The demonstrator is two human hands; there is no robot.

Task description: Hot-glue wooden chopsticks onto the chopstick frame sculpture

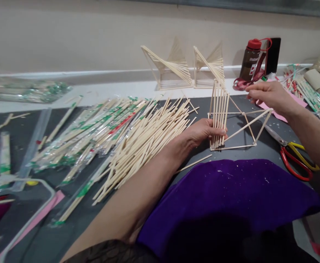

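Observation:
My left hand point(201, 133) is closed around the left side of a frame built from thin wooden sticks point(233, 147). Its thumb presses across a row of near-parallel sticks there, and the frame's open triangular part reaches to the right. Above and right of the frame, my right hand point(269, 95) hangs in the air with its fingers curled and pressed together. Whatever is between those fingertips, if anything, is too small to make out. Beneath that hand lies a pink sheet point(297, 99). One loose stick point(194, 163) lies by my left wrist.
Loose sticks point(140, 149) and wrapped chopsticks point(77, 135) cover the table's left. Two finished-looking stick frames point(173, 67) stand against the wall, near a bottle point(250, 62) and a dark phone-like slab point(273, 54). Scissors point(294, 155) lie at right; purple cloth point(231, 193) covers my lap.

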